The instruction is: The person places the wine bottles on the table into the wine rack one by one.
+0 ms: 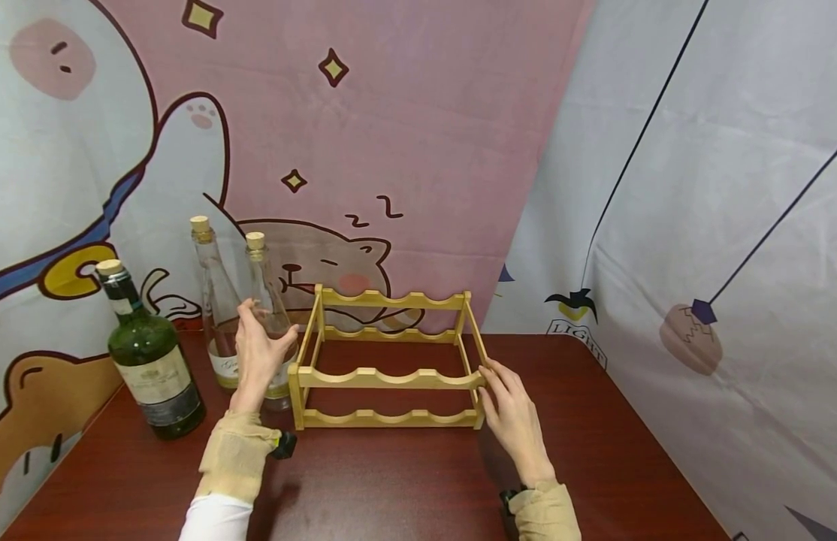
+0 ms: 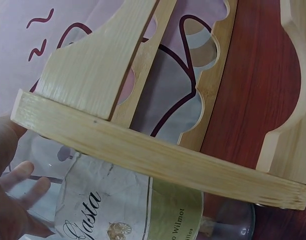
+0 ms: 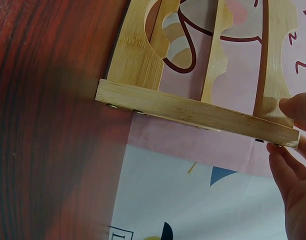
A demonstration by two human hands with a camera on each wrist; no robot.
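**Scalloped wooden wine rack (image 1: pixel 388 378) and corked clear glass bottle (image 1: pixel 273 319): handling and hold points**

The rack stands upright on the dark red table (image 1: pixel 405 481); the bottle stands upright just beside its left end. Farther left, we find a second clear bottle (image 1: pixel 219 315) and a green wine bottle (image 1: pixel 151 353).

The right hand (image 1: pixel 513 417) pinches the rack's front right corner. The left hand (image 1: pixel 259 357) is spread at the bottle, thumb and fingers apart; we cannot tell whether it touches the glass.

We judge the bottle rigid, smooth and breakable — prone to slip in dry fingers. We would grasp the body just above the label, keeping clear of the cork (image 1: pixel 255 240). The rack should prove light and stiff, and may slide if knocked; we would steady it by an end frame.

The left wrist view shows cursive lettering on the label (image 2: pixel 100 205), largely hidden by the hand in the head view. The right wrist view shows the thumb on the rail's inner face and dark marks (image 3: pixel 259 140) — probably screw heads — beneath the end frame. Only the head view shows the cork.
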